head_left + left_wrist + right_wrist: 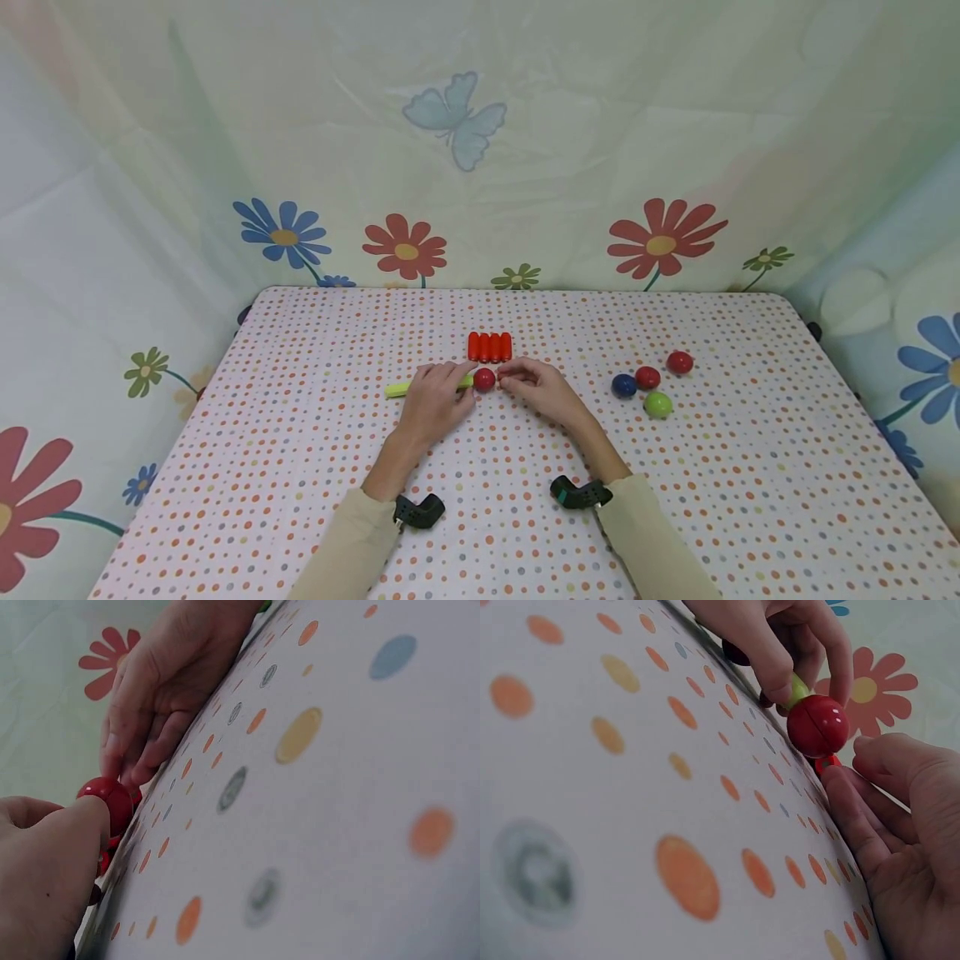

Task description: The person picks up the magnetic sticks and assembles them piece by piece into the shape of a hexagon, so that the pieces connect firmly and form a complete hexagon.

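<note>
My left hand [432,400] pinches a yellow-green stick [397,389] that lies along the table. A glossy red ball [484,380] sits at the stick's right end, just past the fingertips. On the other side of the ball is my right hand [546,390], its fingers loosely bent and its palm turned inward. In the right wrist view, the right thumb and fingers are spread a little apart near the red ball [818,726], with nothing seen held between them. Just behind the ball, several short red cylinders [490,347] lie side by side in a row.
To the right are a blue ball [624,386], a red ball [648,377], another red ball [680,362] and a green ball [658,405]. A dotted cloth [300,450] covers the table, whose far edge meets a flowered curtain [525,242].
</note>
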`<state>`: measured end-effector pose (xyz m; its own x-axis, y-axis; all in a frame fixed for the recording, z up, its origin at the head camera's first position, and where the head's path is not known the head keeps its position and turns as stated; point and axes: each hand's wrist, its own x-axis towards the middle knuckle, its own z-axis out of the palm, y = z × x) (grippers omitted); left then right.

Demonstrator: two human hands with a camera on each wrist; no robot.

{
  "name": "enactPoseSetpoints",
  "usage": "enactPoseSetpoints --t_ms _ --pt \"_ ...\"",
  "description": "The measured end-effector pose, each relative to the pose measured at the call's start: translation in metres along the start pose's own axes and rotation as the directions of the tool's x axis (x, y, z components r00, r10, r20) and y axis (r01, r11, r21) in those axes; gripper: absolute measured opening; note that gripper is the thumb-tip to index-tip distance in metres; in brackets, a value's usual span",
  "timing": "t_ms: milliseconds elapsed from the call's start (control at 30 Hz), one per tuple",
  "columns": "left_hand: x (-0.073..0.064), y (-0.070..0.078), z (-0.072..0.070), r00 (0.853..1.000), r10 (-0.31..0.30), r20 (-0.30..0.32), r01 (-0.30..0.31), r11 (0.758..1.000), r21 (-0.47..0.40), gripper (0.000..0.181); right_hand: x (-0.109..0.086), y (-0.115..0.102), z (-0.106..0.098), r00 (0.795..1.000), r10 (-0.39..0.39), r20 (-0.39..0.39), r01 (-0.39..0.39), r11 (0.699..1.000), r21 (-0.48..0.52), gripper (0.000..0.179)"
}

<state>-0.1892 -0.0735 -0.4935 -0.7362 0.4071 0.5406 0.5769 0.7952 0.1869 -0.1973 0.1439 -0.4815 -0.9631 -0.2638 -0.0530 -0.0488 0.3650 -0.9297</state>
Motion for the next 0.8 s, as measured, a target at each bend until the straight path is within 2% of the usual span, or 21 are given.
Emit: enactPoseSetpoints --t_ms 200,533,800 --pt "0.0006 0.0006 -0.0014 1.000 -0.001 -0.010 0.001 1.000 0.015 0.038 -0.0008 0.0006 -0.0015 0.999 -0.015 -0.030 0.015 1.000 0.022 0.027" --pt "0.0002 0.0019 -0.0031 0.999 -0.043 0.009 0.042 0.999 0.010 0.037 0.0006 0.0062 -0.0009 0.982 -0.029 -0.187 0.035 0.999 0.029 0.022" --pt "0.0012 0.0017 -0.0018 0.998 -0.048 0.045 0.047 0.998 0.033 0.033 0.0016 0.0073 -0.0018 0.979 -0.053 -0.199 0.057 0.998 0.015 0.024"
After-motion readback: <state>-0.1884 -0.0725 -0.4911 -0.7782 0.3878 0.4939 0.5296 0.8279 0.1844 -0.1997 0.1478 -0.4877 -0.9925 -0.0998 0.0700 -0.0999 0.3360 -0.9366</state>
